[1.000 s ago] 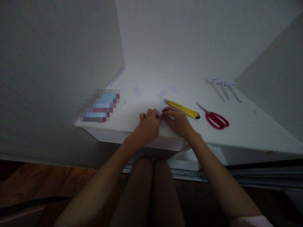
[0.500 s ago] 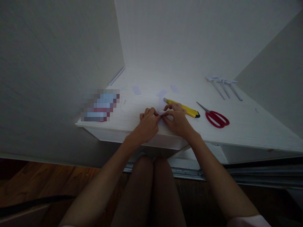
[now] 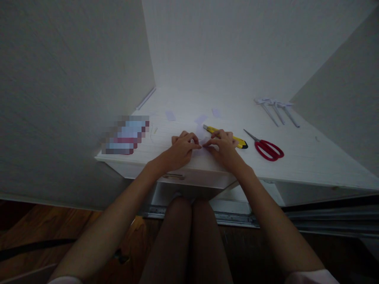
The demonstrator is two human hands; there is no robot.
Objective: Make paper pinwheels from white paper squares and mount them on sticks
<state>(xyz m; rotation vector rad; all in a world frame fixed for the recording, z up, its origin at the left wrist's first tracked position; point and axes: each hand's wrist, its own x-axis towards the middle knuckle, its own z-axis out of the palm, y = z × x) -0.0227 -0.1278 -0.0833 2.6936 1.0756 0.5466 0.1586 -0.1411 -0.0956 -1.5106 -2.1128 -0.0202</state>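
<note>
Together, left hand (image 3: 180, 150) and right hand (image 3: 223, 150) pinch one paper piece (image 3: 202, 139); one knife (image 3: 226, 136), one scissors (image 3: 266, 148) nearby.

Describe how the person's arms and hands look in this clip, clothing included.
Both arms are bare from wrist to above the elbow. A pale, pinkish-white short sleeve edge shows at the right arm and the left arm. The left hand and right hand show no gloves; no rings, watch or bracelets can be made out in the dim light.

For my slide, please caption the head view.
Left hand and right hand pinch small white paper piece beside yellow utility knife.
</note>
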